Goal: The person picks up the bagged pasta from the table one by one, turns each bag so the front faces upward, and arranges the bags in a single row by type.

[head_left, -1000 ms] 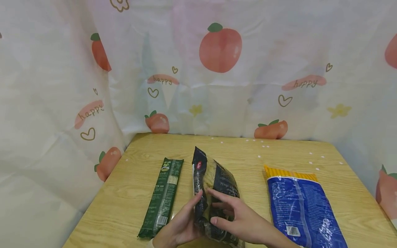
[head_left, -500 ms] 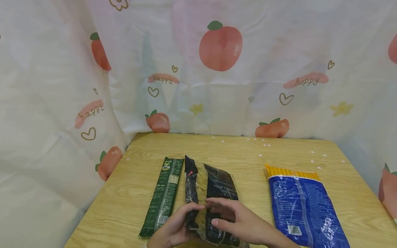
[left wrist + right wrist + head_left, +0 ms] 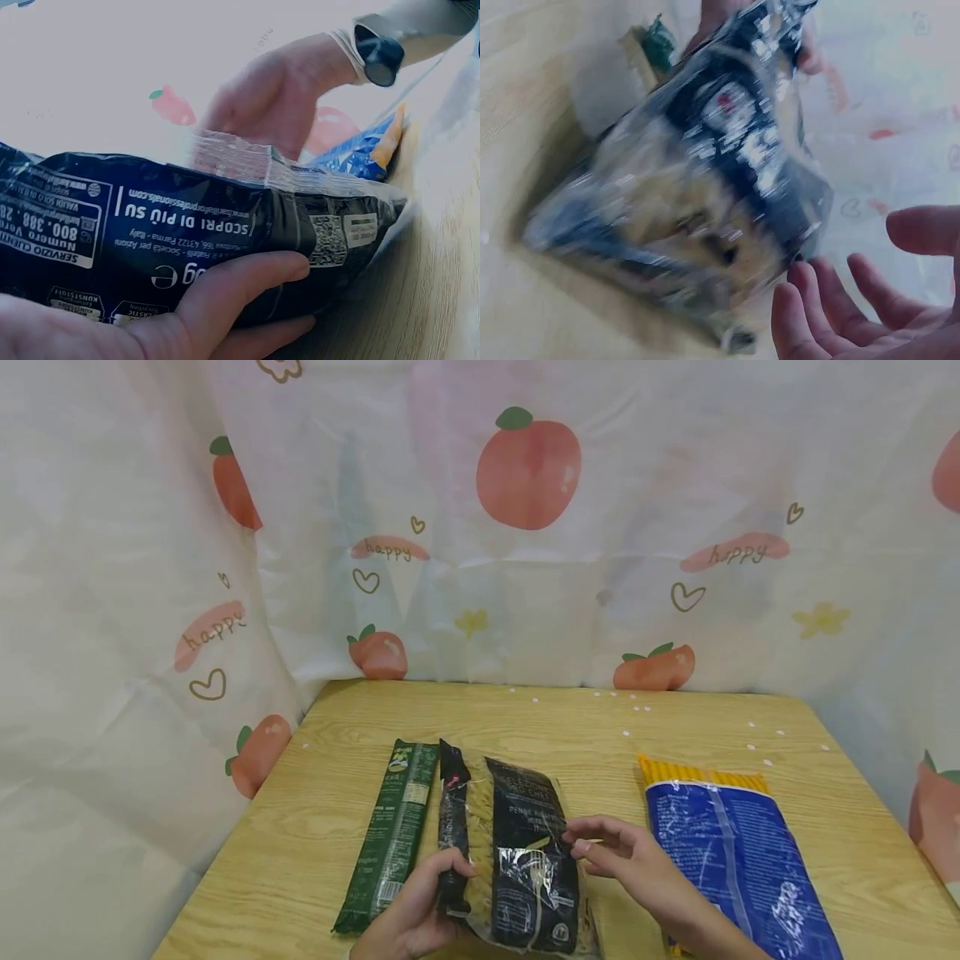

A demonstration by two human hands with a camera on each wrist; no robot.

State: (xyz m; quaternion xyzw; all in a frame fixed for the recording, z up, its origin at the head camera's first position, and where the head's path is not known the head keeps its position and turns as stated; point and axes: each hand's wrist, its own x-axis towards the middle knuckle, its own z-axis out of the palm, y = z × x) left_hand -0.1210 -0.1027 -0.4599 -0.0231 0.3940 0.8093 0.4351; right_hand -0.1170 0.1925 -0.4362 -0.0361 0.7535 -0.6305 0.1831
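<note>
Black pasta bag (image 3: 517, 852) is leaning at near centre between green packet (image 3: 386, 843) and blue bag (image 3: 738, 860), left hand (image 3: 420, 903) pinching its left side, right hand (image 3: 626, 862) holding fingers loosely spread by its right edge, one-sided grip likely risking a slip.

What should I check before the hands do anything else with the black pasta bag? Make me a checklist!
1. Left hand holding the black pasta bag: ok, it grips the side.
2. Right hand gripping it too: not ok, its fingers are loosely bent at the bag's right edge.
3. Right fingertips touching the bag: cannot tell.
4. Green packet lying flat on the table: ok, left of the bag.
5. Blue bag clear of the black one: ok, it lies apart, to the right.
</note>
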